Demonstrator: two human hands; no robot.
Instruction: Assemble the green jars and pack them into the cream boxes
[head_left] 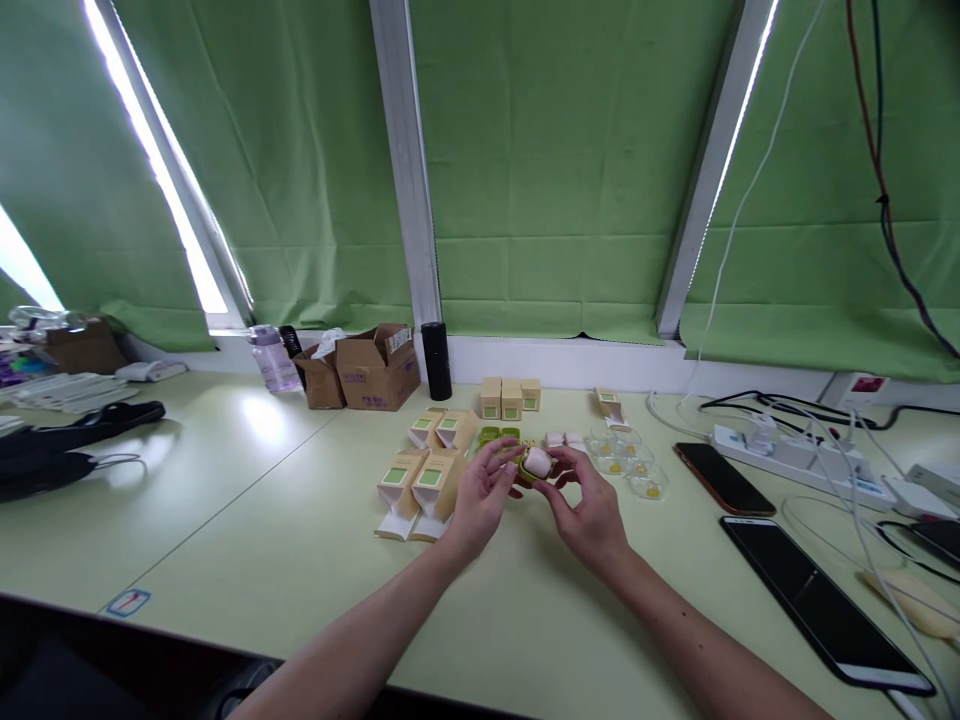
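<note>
Between my two hands is a pale pink rounded block point(537, 461), sitting in a small olive-green holder point(523, 474). My left hand point(482, 492) closes on the holder's left side with thumb and fingers. From the right, my right hand point(591, 508) grips its edge between thumb and fingertips. Just behind my hands are several green holders point(499, 434) and a few pink blocks point(564, 439), partly hidden by my fingers. Left of my left hand stand kraft boxes point(439, 480) with green labels and flaps folded open. Clear plastic shells point(628, 460) with yellow spots lie beyond my right hand.
Closed kraft boxes point(511, 399) stand at the back, with an opened one point(610, 406) to their right. Cardboard cartons point(379, 368), a black cylinder point(436, 361) and a bottle point(274, 360) line the wall. Phones point(821, 600), cables and a power strip point(799, 460) occupy the right side.
</note>
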